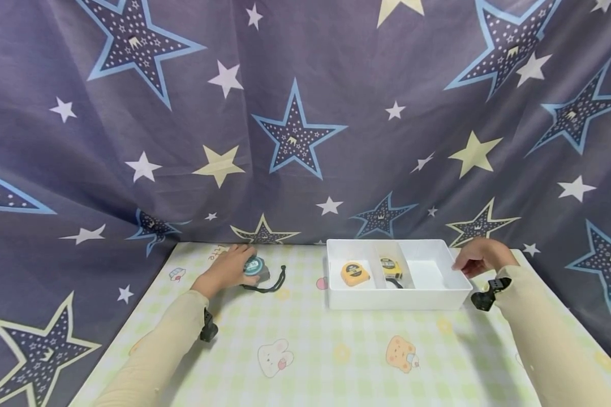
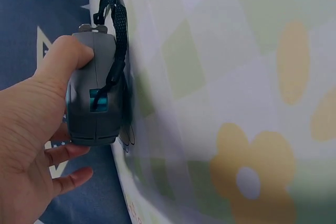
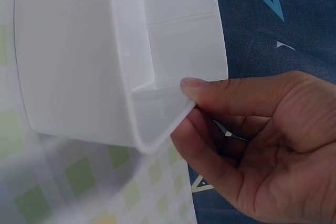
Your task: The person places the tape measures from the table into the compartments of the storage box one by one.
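Observation:
On the left of the table my left hand (image 1: 230,268) grips a grey and teal tape measure (image 1: 257,268) with a black wrist strap. In the left wrist view the thumb presses one face of the tape measure (image 2: 94,121), and the other fingers are partly hidden behind it. My right hand (image 1: 481,257) pinches the right end wall of a white divided box (image 1: 397,298). The right wrist view shows the thumb inside the rim of the box (image 3: 73,66) and fingers outside. A yellow tape measure (image 1: 355,273) lies in the left compartment, another yellow tape measure (image 1: 390,267) in the middle one.
A checked tablecloth with cartoon prints covers the table (image 1: 326,350). Behind its far edge hangs a dark star-patterned curtain (image 1: 295,209). The box's right compartment shows its bare white floor.

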Tool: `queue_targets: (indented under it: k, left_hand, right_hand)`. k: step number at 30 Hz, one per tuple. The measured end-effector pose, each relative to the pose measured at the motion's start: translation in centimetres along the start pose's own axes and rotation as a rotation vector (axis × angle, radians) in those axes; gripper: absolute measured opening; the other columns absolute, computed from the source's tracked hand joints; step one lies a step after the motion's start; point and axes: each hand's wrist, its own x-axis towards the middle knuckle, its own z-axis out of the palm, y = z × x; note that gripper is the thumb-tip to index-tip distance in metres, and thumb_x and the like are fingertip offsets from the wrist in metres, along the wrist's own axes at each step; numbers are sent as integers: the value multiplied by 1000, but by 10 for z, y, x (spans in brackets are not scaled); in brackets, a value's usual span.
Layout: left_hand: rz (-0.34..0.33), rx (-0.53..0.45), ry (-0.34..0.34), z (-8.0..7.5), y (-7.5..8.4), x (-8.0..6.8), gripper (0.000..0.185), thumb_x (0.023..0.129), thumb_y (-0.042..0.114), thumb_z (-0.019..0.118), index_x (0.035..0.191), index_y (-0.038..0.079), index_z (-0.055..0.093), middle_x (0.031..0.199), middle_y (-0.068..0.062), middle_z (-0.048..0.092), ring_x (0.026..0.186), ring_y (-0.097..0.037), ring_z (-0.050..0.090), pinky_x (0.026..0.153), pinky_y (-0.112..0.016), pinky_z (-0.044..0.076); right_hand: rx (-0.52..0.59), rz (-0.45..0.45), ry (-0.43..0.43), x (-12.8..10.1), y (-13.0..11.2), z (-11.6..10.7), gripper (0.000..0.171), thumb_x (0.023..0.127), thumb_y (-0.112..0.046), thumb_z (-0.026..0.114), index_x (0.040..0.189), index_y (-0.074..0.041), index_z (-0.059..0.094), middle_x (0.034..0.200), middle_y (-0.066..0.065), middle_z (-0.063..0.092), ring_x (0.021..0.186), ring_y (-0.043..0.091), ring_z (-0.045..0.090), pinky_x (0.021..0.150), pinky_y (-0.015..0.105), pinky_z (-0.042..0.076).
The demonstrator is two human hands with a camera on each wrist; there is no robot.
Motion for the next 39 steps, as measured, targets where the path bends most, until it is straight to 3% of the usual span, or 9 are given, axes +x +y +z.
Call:
queue_targets:
  k: [7,25,39]
  left_hand:
    - [-32,-51,4,1,-3,-5,78,83,45,81,142,2,53,140,-25,57,124,-45,53,99,-62,48]
    - [-29,-49,17,-1,-5,-12,73,84,46,80,138,4,54,137,-23,59,116,-41,56,91,-59,51]
    - [36,62,-16,1,-4,-5,76,91,50,72,144,1,49,137,-22,56,122,-41,53,90,-60,51]
  right_hand:
    - [-15,-1,-11,1,-3,0,15,88,-1,71,97,9,65,75,6,63,68,15,63,72,31,60]
    - [-2,-6,-9,0,-5,5,16,88,-1,71,98,9,65,75,5,65,67,14,65,72,30,60]
    - [-5,-13,-20,-2,-1,2,12,87,-2,71,94,7,67,75,6,65,67,14,65,71,30,60]
